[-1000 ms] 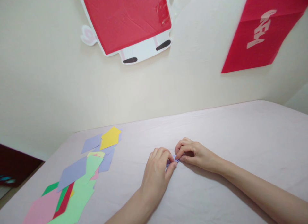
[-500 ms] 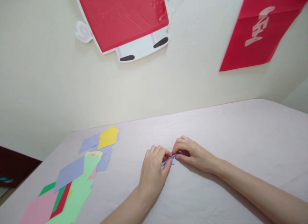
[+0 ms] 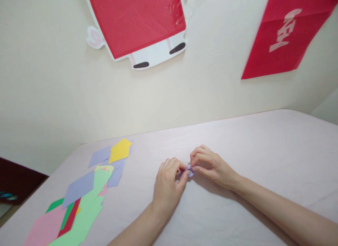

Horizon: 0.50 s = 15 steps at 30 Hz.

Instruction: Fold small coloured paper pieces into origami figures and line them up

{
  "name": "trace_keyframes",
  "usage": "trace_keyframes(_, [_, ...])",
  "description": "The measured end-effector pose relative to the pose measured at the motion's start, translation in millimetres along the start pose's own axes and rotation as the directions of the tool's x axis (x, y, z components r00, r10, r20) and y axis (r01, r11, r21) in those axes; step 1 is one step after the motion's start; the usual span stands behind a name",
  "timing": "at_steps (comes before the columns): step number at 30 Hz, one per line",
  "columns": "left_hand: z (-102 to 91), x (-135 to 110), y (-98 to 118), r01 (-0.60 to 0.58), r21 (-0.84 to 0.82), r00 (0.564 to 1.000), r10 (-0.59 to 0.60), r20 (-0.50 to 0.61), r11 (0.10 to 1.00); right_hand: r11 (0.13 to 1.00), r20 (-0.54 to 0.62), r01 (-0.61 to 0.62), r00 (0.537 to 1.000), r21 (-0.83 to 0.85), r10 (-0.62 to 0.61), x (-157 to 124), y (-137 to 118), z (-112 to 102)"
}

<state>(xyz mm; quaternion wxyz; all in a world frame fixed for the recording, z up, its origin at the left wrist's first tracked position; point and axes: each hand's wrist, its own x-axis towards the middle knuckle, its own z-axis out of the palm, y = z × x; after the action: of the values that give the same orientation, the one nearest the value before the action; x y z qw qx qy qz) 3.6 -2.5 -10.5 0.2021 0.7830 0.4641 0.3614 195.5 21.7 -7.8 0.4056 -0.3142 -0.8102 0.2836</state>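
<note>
A small folded piece of lavender paper (image 3: 190,174) is pinched between my two hands, just over the middle of the table. My left hand (image 3: 169,180) is closed on its left end, thumb and forefinger pressed together. From the right, my right hand (image 3: 211,165) grips the other end between thumb and fingertips. The fingers cover most of the paper, so its exact folded shape cannot be made out.
Sheets of coloured paper lie overlapping along the table's left side: yellow (image 3: 120,151), lavender (image 3: 79,188), light green (image 3: 88,216), pink (image 3: 44,226) and red (image 3: 69,217). The pale-covered table (image 3: 250,143) meets a wall (image 3: 206,94) bearing red decorations.
My right hand has shifted up slightly, and the lavender paper between my fingers has turned, showing a different edge. My left hand keeps its pinch. The view has moved a little.
</note>
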Motion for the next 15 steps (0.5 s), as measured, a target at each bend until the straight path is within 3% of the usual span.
trace_keyframes(4, [0.7, 0, 0, 0.001, -0.086, 1.0, -0.003, -0.021, 0.996, 1.0, -0.051, 0.011, 0.999, 0.001, -0.011, 0, -4, 6])
trace_keyframes(7, [0.2, 1, 0, 0.032, -0.171, 0.996, -0.046, -0.077, 0.985, 0.991, -0.151, -0.115, 0.981, 0.064, 0.124, -1, -6, 13])
trace_keyframes(10, [-0.1, 3, 0, 0.057, -0.241, 0.988, -0.09, -0.129, 0.969, 0.961, -0.167, -0.243, 0.95, 0.129, 0.263, -1, -9, 20])
trace_keyframes(15, [2.2, 3, 1, 0.075, -0.335, 0.985, -0.122, -0.12, 0.939, 0.972, -0.18, -0.188, 0.961, 0.138, 0.211, -1, -14, 23])
